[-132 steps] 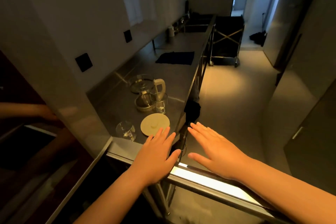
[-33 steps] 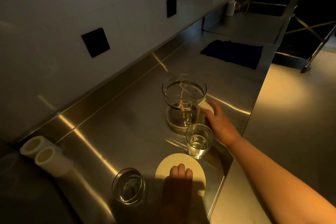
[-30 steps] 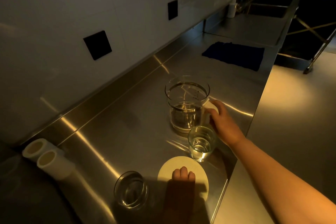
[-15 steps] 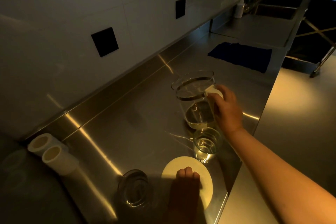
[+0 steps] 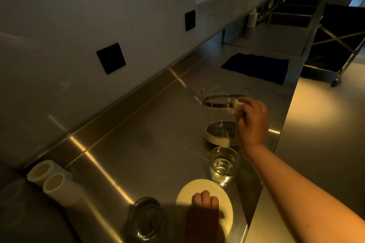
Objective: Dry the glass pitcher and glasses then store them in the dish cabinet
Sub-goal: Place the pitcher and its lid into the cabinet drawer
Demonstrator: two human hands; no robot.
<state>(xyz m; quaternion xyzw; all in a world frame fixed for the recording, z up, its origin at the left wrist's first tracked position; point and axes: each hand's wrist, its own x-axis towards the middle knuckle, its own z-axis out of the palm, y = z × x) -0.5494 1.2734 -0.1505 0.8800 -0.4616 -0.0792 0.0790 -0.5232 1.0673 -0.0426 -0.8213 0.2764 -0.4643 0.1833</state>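
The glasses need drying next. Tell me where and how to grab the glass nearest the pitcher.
Take the glass around its upper wall, coming from above and the counter-edge side. It stands upright with its mouth open, and the pitcher in the right hand and the round lid under the left hand crowd its other sides.

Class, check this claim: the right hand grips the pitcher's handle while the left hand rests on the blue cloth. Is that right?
Not quite. In the head view the right hand does grip the glass pitcher by its handle, but the left hand rests on the round cream lid; the blue cloth lies untouched farther along the counter.
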